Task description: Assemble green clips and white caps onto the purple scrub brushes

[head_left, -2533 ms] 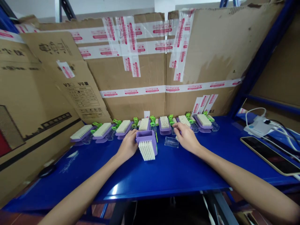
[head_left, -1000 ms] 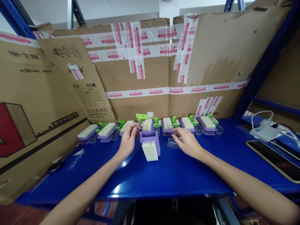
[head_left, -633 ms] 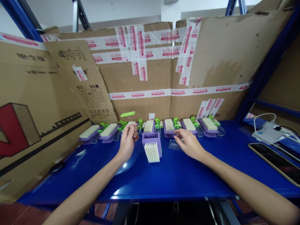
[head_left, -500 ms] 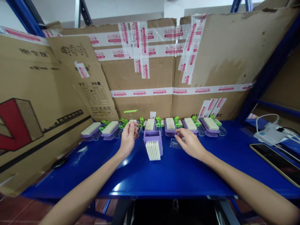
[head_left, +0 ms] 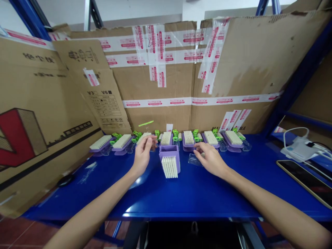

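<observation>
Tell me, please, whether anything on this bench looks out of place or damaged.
One purple brush unit sits in front of the row of brushes, its bristles facing forward while theirs face up. Behind, the cardboard looks worn, with a ragged top edge and patches of tape.

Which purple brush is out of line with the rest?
The purple brush between the left hand and right hand. It alone sits forward, nearest the front edge of the blue table; the other seven brushes line up in a row along the cardboard.
</observation>
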A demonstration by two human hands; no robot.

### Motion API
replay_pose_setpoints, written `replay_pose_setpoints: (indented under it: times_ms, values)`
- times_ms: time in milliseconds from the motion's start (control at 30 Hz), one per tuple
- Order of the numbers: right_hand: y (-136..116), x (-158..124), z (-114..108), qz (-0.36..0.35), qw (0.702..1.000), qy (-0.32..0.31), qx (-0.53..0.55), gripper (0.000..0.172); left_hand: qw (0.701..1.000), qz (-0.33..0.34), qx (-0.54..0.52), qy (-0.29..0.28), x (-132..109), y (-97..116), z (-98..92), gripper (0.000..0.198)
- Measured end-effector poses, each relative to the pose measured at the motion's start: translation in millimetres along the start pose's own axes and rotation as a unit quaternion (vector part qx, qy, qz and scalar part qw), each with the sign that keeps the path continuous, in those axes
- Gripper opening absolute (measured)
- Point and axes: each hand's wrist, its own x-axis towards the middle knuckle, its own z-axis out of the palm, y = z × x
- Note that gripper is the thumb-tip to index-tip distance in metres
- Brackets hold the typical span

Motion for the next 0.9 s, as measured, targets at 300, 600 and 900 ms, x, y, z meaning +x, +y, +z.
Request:
replay_pose_setpoints:
  times_ms: [300,600,900]
  values:
    - [2,0,0,-0.002,1.000,0.006,-0.005,0.018,0.999,0.039,-0.012,0.008,-2,8,5.0,0.042]
    - [-1,-1,1,-0.011,1.000,0.012,-0.006,0.019,0.995,0.082,-0.045,0.048,-5,12,7.7,0.042]
    - [1,-2,2,-0.026,1.000,0.004,-0.002,0.019,0.993,0.106,0.005,0.058,-3,13,3.1,0.046]
